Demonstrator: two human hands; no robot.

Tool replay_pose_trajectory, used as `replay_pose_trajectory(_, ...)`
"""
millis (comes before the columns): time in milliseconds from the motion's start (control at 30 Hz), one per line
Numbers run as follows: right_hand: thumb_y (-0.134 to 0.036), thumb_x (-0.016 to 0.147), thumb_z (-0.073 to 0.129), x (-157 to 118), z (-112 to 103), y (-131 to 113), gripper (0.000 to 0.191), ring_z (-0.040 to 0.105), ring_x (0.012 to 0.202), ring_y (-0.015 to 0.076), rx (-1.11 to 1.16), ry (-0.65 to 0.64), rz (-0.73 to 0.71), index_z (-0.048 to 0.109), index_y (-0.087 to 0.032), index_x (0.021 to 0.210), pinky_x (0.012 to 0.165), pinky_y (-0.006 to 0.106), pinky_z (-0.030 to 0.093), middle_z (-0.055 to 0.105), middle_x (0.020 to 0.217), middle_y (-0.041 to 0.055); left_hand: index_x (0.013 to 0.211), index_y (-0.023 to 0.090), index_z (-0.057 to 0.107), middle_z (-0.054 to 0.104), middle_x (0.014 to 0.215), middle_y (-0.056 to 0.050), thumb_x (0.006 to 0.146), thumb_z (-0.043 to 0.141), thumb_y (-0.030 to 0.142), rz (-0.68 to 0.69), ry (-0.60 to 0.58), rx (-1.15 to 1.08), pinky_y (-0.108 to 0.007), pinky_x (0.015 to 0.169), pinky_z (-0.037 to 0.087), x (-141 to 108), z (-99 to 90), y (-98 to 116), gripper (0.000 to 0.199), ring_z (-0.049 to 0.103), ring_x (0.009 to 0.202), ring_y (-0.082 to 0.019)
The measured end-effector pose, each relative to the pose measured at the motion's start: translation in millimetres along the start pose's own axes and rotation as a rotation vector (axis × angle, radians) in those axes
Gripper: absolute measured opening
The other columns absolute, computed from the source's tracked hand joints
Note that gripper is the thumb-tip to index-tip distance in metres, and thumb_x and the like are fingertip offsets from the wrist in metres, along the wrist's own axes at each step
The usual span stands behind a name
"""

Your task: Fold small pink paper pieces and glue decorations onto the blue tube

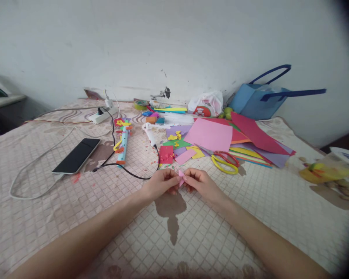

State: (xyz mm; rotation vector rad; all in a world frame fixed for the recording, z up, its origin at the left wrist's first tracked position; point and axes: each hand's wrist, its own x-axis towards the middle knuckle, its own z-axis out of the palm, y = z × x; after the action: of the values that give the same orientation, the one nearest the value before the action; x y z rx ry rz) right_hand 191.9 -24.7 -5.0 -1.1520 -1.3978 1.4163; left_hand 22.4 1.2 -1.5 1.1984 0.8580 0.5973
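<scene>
A small folded piece of pink paper (181, 178) is pinched between my two hands above the tablecloth. My left hand (165, 181) grips its left side with thumb and fingers. From the right, my right hand (198, 181) pinches the other side. Just beyond my hands lie a pink paper strip (185, 156) and a red paper square (166, 154) with small scraps on it. Scissors with yellow and red handles (225, 164) rest past my right hand, their blades partly under or against the paper. A white glue gun (150, 135) lies beyond my left hand.
Coloured paper sheets (211, 135) are piled at the back right, before a blue bag (254, 101). On the left are a phone (77, 155) on a cable, a decorated light-blue stick (123, 145) and a power strip (104, 115). A plastic bag (328, 166) sits far right.
</scene>
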Motion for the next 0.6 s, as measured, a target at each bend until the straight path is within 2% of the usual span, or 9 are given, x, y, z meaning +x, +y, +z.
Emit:
replay_pose_trajectory(200,-0.032,0.082,0.056,-1.1,-0.1,1.5,0.022,0.044,0.05,0.0077,-0.039,-0.091,-0.001,0.05,-0.016,0.068,0.05,0.022,0.034,0.048,0.058,-0.0043,0.074,0.013,0.051,0.057,0.061,0.001,0.07,0.067,0.042,0.012,0.05,-0.073,-0.021,0.055,0.045,2.4,-1.3,-3.6,0.033,0.054,0.054,-0.007)
replay_pose_trajectory(367,-0.033,0.083,0.055,-0.3,-1.2,2.7,0.021,0.044,0.051,0.0078,-0.044,-0.095,0.008,0.051,-0.017,0.071,0.05,0.022,0.034,0.048,0.058,-0.0045,0.072,0.013,0.051,0.057,0.057,0.001,0.069,0.068,0.039,0.026,0.068,-0.085,-0.019,0.052,0.043,4.3,-1.8,-7.6,0.032,0.053,0.05,-0.007)
replay_pose_trajectory(600,-0.038,0.08,0.058,9.1,-4.6,-2.5,0.025,0.046,0.051,0.008,-0.062,-0.152,0.076,0.05,-0.017,0.07,0.05,0.022,0.037,0.049,0.059,-0.0041,0.07,0.014,0.051,0.057,0.058,0.002,0.069,0.068,0.036,0.035,0.137,-0.129,-0.02,0.053,0.045,1.3,-0.3,-2.6,0.028,0.055,0.049,-0.007)
